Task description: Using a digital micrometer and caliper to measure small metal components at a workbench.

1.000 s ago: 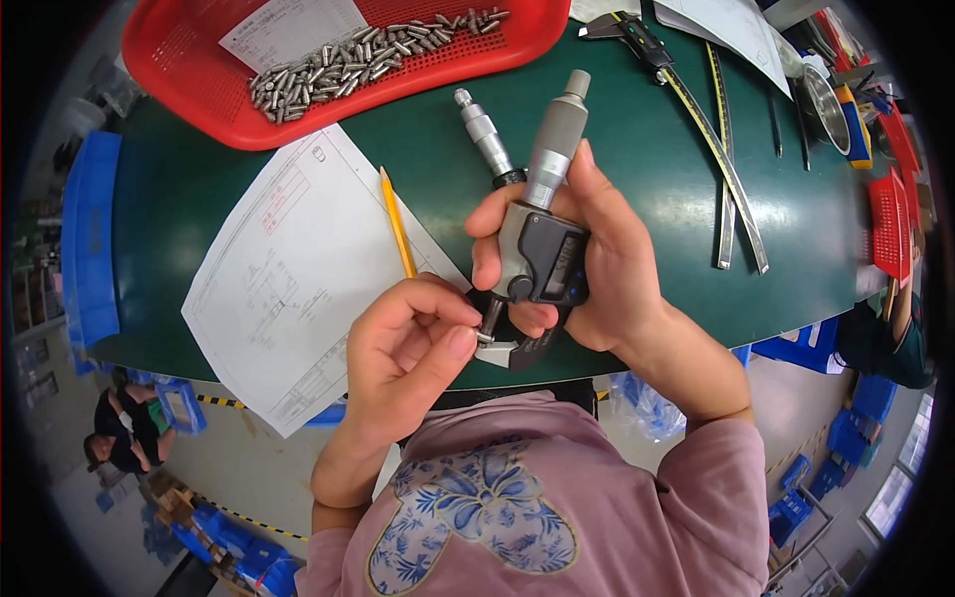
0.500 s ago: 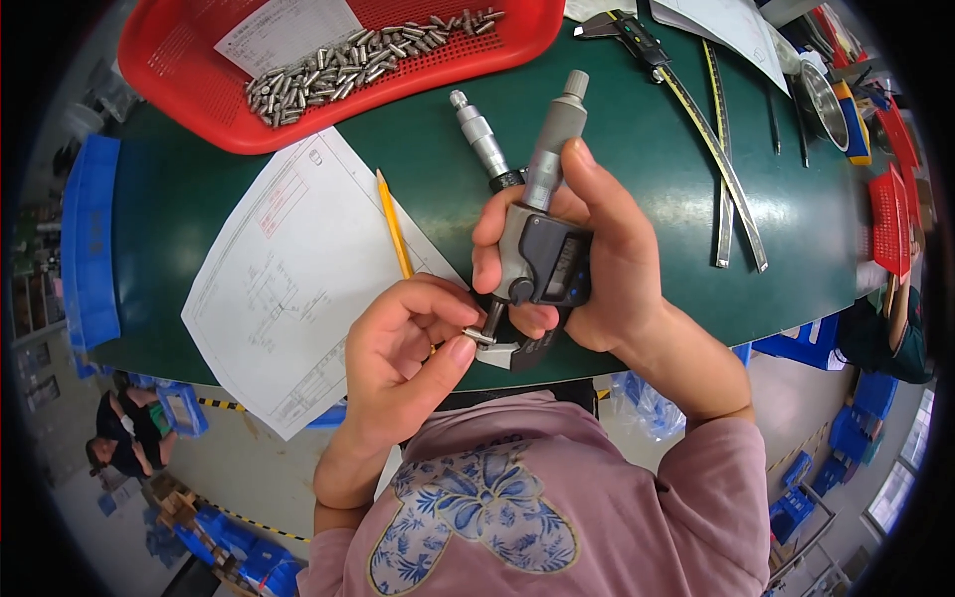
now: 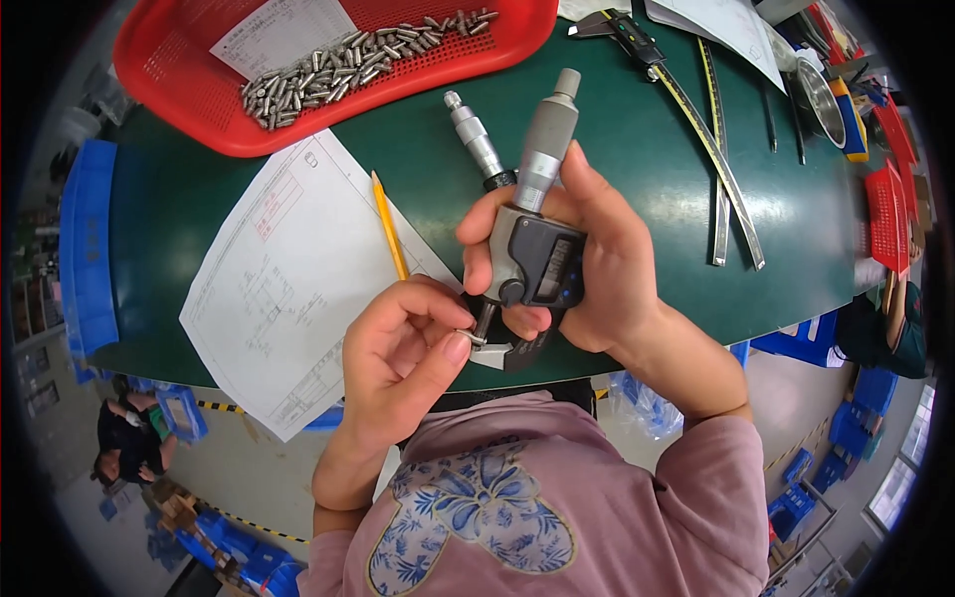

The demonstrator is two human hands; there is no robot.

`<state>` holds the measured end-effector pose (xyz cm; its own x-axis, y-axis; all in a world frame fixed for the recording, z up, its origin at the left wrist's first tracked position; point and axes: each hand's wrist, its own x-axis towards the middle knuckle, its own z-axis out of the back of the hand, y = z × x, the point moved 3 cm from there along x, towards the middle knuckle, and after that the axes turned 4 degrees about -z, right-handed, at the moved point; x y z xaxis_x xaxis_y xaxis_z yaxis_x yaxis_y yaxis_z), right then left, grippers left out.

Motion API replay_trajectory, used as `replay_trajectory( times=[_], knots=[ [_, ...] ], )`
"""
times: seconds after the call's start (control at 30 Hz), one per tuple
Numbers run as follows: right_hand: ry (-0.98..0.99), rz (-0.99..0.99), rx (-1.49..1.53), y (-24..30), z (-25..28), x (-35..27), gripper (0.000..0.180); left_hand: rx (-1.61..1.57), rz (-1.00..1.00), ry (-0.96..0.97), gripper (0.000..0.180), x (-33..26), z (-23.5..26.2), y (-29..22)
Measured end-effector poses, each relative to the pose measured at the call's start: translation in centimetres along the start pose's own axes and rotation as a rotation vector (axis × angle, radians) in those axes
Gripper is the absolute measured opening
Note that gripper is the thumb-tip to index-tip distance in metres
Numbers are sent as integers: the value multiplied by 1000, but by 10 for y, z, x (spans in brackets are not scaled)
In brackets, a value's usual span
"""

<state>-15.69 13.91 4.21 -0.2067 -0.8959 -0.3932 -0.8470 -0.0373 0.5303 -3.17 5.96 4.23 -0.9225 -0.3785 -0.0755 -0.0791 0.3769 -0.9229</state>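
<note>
My right hand (image 3: 617,249) is wrapped round a digital micrometer (image 3: 523,244), its grey thimble pointing up and away and its small display facing me. Between the thumb and fingertips of my left hand (image 3: 403,353) is a small metal pin (image 3: 471,336). The pin sits at the micrometer's measuring gap, by the end of the spindle; whether both jaws touch it I cannot tell. Many similar metal pins (image 3: 328,75) lie heaped in a red plastic basket (image 3: 189,124) at the far left, along with a printed sheet.
A drawing sheet (image 3: 269,279) and a yellow pencil (image 3: 389,224) lie left of my hands on the green table (image 3: 796,229). Behind the held micrometer lies a second micrometer (image 3: 475,137). Calipers (image 3: 686,114), a steel bowl (image 3: 822,104) and papers are at the far right.
The micrometer and both hands have shifted very slightly left. The pin has turned a little between my left fingertips; the grips are unchanged.
</note>
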Motion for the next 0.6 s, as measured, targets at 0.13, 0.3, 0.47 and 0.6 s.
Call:
replay_trajectory(
  times=[0.13, 0.3, 0.47, 0.6],
  knots=[
    [37, -16, 69, 1, -1, -1, 68, 26, -73, 41, 13, 2, -1, -2],
    [40, -22, 34, 3, 1, -1, 68, 37, -84, 53, 13, 2, -1, -1],
    [9, -15, -20, 2, 1, 0, 67, 6, -24, -33, 15, 0, -3, -1],
    [28, -11, -20, 2, 1, 0, 69, -23, 95, -27, 15, -1, -2, -1]
  ],
)
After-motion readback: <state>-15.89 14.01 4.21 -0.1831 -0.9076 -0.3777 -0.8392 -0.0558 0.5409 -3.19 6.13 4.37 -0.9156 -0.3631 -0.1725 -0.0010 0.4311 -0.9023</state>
